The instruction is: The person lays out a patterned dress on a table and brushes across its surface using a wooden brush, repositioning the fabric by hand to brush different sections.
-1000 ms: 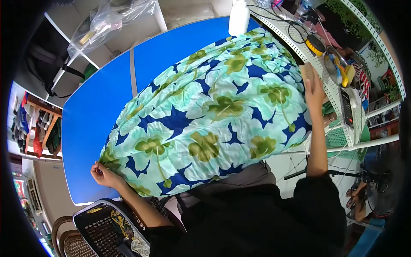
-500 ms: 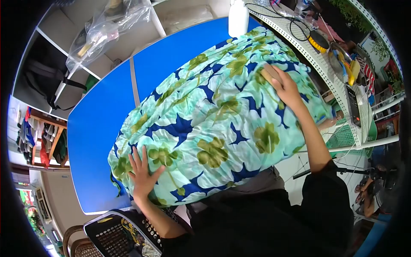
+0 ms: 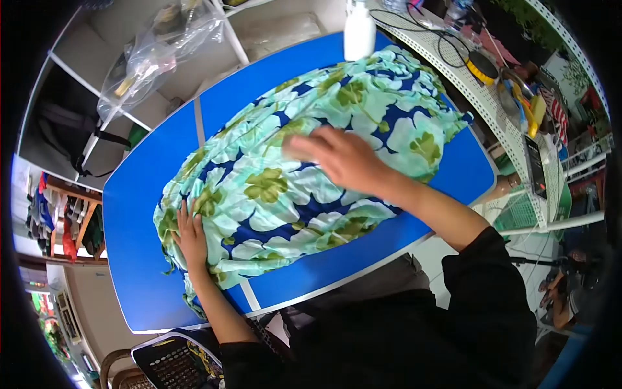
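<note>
Left grip (image 3: pixel 192 243) lies spread near cloth's (image 3: pixel 269 188) edge, right grip (image 3: pixel 346 157) unclear from blur, blue table (image 3: pixel 129 214) beyond.

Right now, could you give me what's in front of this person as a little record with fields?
Cloth: floral, green, white and navy, wrinkled, spread over the table
Table: blue, with a pale edge
Left hand: fingers spread on the cloth
Right hand: above the cloth, motion-blurred; grip unclear
Bottle: white, upright at the table's far edge
Brush: yellow and black, on the perforated shelf at right
</note>
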Available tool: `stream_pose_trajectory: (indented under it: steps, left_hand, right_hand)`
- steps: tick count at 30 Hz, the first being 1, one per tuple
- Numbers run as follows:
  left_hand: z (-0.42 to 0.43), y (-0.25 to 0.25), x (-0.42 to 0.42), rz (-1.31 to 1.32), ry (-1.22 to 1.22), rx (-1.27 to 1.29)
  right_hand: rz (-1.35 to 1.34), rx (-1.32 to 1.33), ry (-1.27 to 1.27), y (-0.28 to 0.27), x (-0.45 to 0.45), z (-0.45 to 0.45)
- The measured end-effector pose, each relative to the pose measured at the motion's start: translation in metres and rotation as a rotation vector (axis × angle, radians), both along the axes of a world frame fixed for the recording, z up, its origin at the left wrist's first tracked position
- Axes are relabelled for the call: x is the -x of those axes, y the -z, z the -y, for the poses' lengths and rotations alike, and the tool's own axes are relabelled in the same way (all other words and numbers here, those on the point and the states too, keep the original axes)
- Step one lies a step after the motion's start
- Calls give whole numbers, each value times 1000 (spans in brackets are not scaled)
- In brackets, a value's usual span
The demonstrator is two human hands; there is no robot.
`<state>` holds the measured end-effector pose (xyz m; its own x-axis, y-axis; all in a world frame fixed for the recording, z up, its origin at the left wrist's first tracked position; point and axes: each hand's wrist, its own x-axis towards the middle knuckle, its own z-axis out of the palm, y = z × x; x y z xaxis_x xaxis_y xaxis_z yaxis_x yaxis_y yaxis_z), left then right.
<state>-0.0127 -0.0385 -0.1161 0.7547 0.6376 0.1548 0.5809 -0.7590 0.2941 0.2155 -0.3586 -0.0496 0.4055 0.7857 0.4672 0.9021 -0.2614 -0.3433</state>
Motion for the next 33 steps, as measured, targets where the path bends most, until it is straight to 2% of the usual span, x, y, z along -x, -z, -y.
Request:
stream_pose_trajectory:
  steps: [2, 4, 6, 7, 8, 10, 11, 12, 15, 17, 18, 20, 21, 23, 26, 29, 30, 33]
  left_hand:
    - [-3, -2, 7, 23, -23, 56]
    - [-12, 0, 12, 70, -61, 69]
    - [-28, 8, 18, 201, 5, 158]
    - [-26, 8, 17, 218, 32, 108]
    - [-30, 9, 17, 241, 49, 125]
    - [-36, 15, 18, 287, 69, 160]
    - [-28, 9, 15, 291, 57, 126]
    - [-20, 1, 13, 336, 75, 102]
    - [24, -41, 2, 486, 163, 60]
    - [71, -69, 0, 450, 295, 263]
    - [94, -73, -1, 428, 355, 368]
    - [140, -70, -9, 247, 592, 382]
    - [155, -66, -8, 192, 597, 267]
    - [179, -53, -13, 103, 612, 41]
    - [167, -35, -12, 197, 563, 166]
    - [160, -23, -7, 361, 391, 340]
    - [159, -20, -5, 402, 312, 419]
    - [160, -16, -2, 475, 217, 417]
  right_hand:
    - [82, -31, -44, 16, 8, 13]
    - [109, 69, 154, 21, -26, 41]
    - [200, -133, 335, 26, -78, 96]
    - [107, -263, 544, 11, -76, 123]
    - [168, -169, 975, 28, -104, 161]
    - [186, -467, 1016, 37, -115, 231]
    - [-125, -689, 1034, 28, -101, 237]
    - [-445, -906, 1029, 21, -81, 243]
    - [-675, -688, 903, 49, -55, 265]
    - [-451, -471, 889, 59, -33, 241]
    - [-491, -413, 813, 48, -20, 224]
    - [-486, -423, 666, 45, -9, 196]
    - [-558, -425, 641, 46, -9, 183]
    - [-451, -410, 601, 48, -9, 156]
    - [-436, -424, 551, 45, -11, 137]
    - [-862, -748, 462, 33, -29, 130]
    - [-1045, -839, 413, 10, -35, 133]
    - [-930, -1153, 443, -50, -60, 149]
